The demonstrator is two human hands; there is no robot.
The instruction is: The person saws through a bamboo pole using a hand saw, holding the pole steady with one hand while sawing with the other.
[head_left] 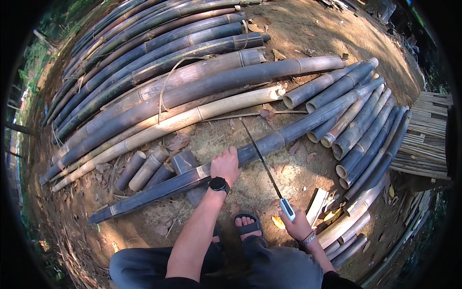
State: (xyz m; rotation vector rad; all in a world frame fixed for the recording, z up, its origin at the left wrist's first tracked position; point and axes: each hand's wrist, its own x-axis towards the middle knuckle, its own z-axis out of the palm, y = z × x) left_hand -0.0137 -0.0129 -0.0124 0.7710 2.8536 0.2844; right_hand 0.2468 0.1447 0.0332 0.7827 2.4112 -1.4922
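A long dark bamboo pole [288, 135] lies slantwise on the dirt in front of me, propped on short bamboo pieces [185, 164]. My left hand [225, 164], with a black watch on the wrist, presses down on the pole near its middle. My right hand [296, 225] grips the white handle of a hand saw [262, 156]. The thin saw blade lies across the pole just right of my left hand. My sandalled foot [246, 223] rests on the ground below the pole.
A large stack of long bamboo poles [159, 72] fills the ground beyond. Shorter cut lengths [361, 120] lie piled at the right. Split bamboo strips [426, 135] sit at the far right. Cut stubs [144, 168] lie left of my hand.
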